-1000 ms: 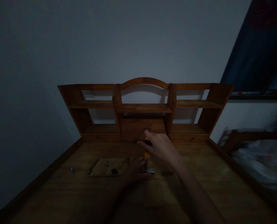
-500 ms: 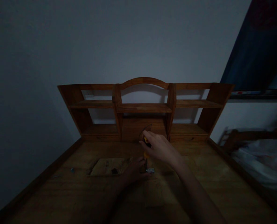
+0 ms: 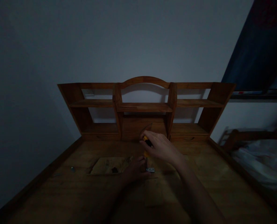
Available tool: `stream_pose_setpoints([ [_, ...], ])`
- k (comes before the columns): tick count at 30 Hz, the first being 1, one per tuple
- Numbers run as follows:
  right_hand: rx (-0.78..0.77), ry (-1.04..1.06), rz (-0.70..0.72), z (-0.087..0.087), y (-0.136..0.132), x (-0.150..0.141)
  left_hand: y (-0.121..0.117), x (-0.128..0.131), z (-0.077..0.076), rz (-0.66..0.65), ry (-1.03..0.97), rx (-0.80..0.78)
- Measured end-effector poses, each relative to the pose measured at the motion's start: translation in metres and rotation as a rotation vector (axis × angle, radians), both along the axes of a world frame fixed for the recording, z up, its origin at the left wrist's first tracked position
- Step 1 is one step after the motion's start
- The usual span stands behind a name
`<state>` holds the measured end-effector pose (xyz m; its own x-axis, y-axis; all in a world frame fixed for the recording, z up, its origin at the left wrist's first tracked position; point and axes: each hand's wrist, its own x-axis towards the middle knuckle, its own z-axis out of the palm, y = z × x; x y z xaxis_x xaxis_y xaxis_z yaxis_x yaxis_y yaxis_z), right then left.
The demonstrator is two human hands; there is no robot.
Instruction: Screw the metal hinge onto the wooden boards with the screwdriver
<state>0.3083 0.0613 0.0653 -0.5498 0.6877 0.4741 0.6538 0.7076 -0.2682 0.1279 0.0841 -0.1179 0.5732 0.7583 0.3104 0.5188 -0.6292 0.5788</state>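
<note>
My right hand [image 3: 159, 145] is closed around the yellow-and-black handle of a screwdriver [image 3: 146, 154], which points down. Its lower end meets a small shiny metal bracket [image 3: 150, 170] on the desk. Fingers of my left hand [image 3: 135, 169] are curled and hold the bracket from its left side, partly hiding it. Dim light leaves the exact kind of bracket and the screwdriver's tip unclear. Left of my left hand lies a flat wooden piece [image 3: 103, 165] with a dark spot.
A wooden shelf unit [image 3: 144, 107] stands at the back of the desk [image 3: 68, 196]. Near the left lie a small metal part [image 3: 72, 168] and a thin pale item [image 3: 56, 175]. A flat square piece [image 3: 153, 194] lies in front. A plastic-covered heap [image 3: 260, 158] is at right.
My right hand has turned slightly on the screwdriver, showing more of the black grip. Both hands stay at nearly the same spot, and the view has shifted a little.
</note>
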Motion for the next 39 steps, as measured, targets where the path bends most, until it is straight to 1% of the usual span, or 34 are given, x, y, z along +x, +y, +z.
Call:
stream_pose_setpoints([
  [4,0.032,-0.013,-0.046,-0.003,0.002,-0.003,-0.002,0.001,0.003,0.011,-0.013,0.012],
  [7,0.044,-0.019,-0.060,-0.002,0.001,-0.002,-0.003,0.001,0.003,0.030,-0.017,0.007],
  [10,0.021,-0.024,-0.035,0.001,-0.002,-0.001,-0.001,0.000,0.000,0.046,0.007,0.015],
  [15,-0.033,0.009,0.012,0.004,-0.006,0.000,0.001,-0.001,-0.005,0.034,0.014,-0.006],
  [18,-0.031,0.011,0.008,0.002,-0.006,0.000,0.000,0.000,-0.003,0.036,0.023,-0.001],
  [23,0.030,-0.013,-0.047,-0.002,-0.001,-0.001,-0.003,0.001,0.004,0.069,0.076,0.002],
  [26,0.046,-0.033,-0.076,-0.002,0.001,-0.001,-0.004,0.000,0.006,0.055,0.067,0.016],
  [28,0.022,-0.038,-0.078,0.000,0.001,0.001,-0.005,0.000,0.007,0.037,0.042,0.033],
  [32,-0.031,-0.008,-0.028,0.004,-0.001,0.007,-0.010,0.002,0.012,0.037,0.000,0.024],
  [35,-0.032,0.042,0.054,0.004,-0.002,0.009,-0.013,0.004,0.016,0.037,0.003,-0.001],
  [39,-0.016,0.106,0.125,0.000,0.002,0.007,-0.014,0.003,0.020,0.029,0.016,0.036],
])
